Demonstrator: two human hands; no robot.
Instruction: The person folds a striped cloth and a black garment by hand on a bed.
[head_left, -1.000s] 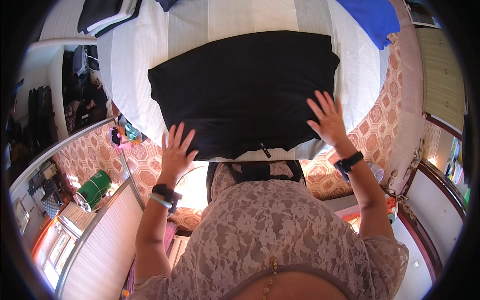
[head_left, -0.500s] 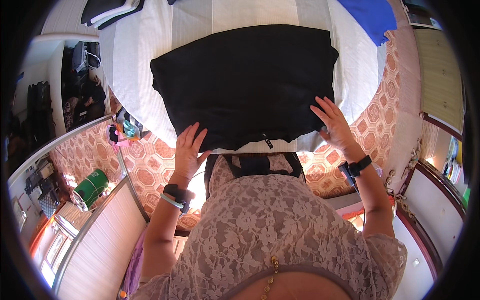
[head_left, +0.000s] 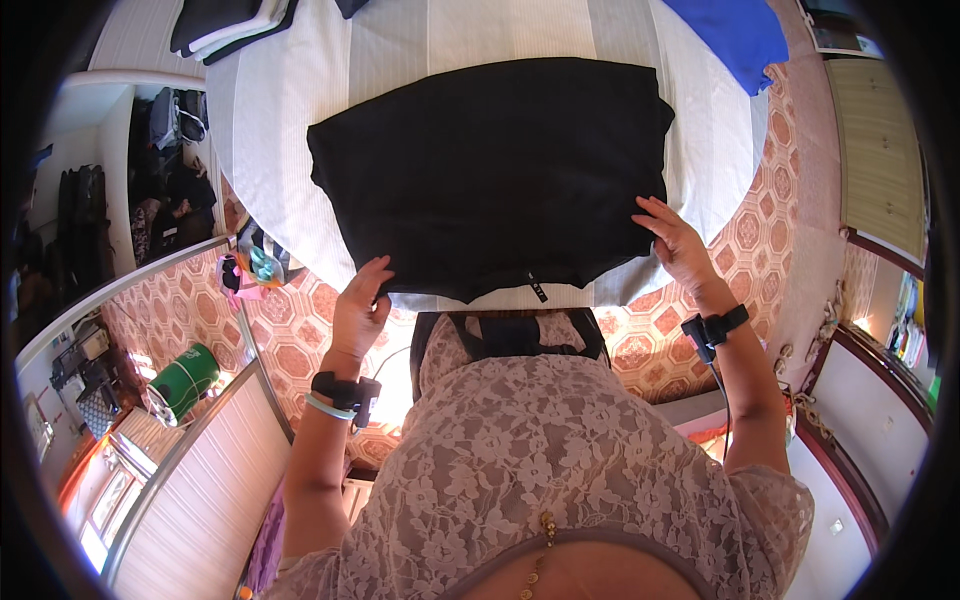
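Note:
A black garment [head_left: 490, 170] lies spread and folded flat on the cloth-covered table in front of me, and a small black label [head_left: 537, 287] sticks out at its near edge. My left hand [head_left: 362, 305] is at the garment's near left corner, its fingers together and the thumb close to them, pinching the edge. My right hand [head_left: 684, 258] holds the near right edge, with fingers on the fabric and the thumb tucked in by the border. What lies beneath the fingertips is partly hidden.
The table wears a white and grey striped cloth [head_left: 270, 100]. Folded dark and white clothes [head_left: 235, 25] sit at its far left, a blue cloth [head_left: 735, 40] at its far right. Leftward are hanging clothes [head_left: 85, 215] and a green cylinder [head_left: 183, 382] on the patterned floor [head_left: 650, 345].
Both hands have shifted outward to the garment's edges, and their spread fingers have drawn together on the fabric. The garment appears slightly lower in view.

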